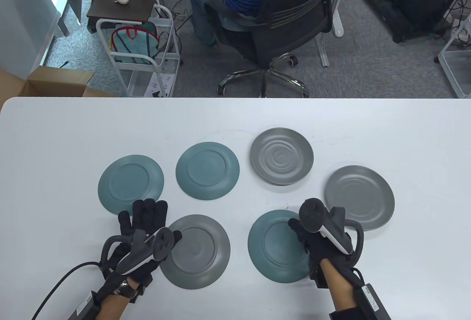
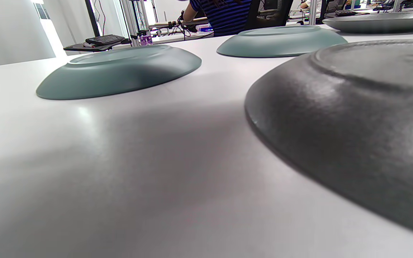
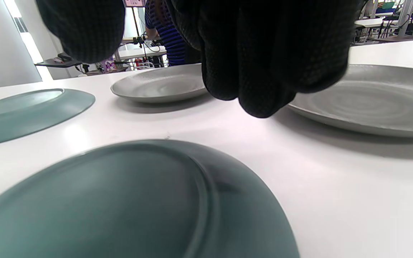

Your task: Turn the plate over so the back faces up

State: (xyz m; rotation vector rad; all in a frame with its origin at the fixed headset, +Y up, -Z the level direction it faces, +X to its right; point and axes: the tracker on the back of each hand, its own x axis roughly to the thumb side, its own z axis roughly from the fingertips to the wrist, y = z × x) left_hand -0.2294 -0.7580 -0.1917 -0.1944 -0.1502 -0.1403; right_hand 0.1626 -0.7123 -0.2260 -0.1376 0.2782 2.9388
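Note:
Six plates lie on the white table (image 1: 55,143). Two grey plates lie face up: a rippled one (image 1: 282,155) at the back and one (image 1: 360,196) at the right. Back up lie two teal plates (image 1: 130,184) (image 1: 207,170), a near grey plate (image 1: 197,252) and a near teal plate (image 1: 276,248). My left hand (image 1: 147,211) lies flat, fingers spread, between the left teal plate and the near grey plate, holding nothing. My right hand (image 1: 300,230) hovers over the near teal plate's right edge. In the right wrist view its fingers (image 3: 264,53) hang empty above the table, beyond that plate (image 3: 127,204).
The table's far edge runs across the middle of the table view. Behind it a person sits in a black office chair (image 1: 279,33); a white cart (image 1: 143,51) and a cardboard box (image 1: 48,82) stand at the left. The left wrist view shows the near grey plate (image 2: 353,114) close at the right.

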